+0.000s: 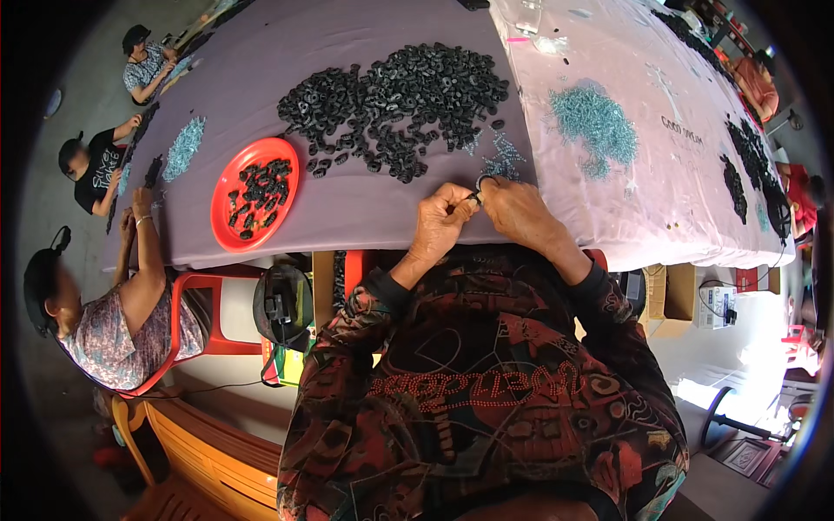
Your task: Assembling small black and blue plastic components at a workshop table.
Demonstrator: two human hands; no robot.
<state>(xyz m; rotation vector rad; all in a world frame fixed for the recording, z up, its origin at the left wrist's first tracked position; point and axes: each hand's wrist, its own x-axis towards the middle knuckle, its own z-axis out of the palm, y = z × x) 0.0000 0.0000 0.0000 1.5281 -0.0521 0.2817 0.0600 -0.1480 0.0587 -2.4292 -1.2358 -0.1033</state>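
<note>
My two hands meet over the near edge of the table. My left hand (441, 219) is closed in a pinch on a small black plastic part (473, 198). The fingers of my right hand (519, 213) are pressed together against the same spot; what they grip there is too small to make out. Just beyond my hands lies a small scatter of silvery-blue screws (504, 161). Farther off is a big heap of black plastic parts (434, 91). To the left, a red oval plastic tray (221, 213) holds more black pieces.
A larger pile of screws (595, 126) lies on the pink cloth (643, 230) at right, another pile (184, 149) on the purple cloth at left. A co-worker (130, 321) sits close on my left; others work along both sides. Under the table stand cardboard boxes (673, 300).
</note>
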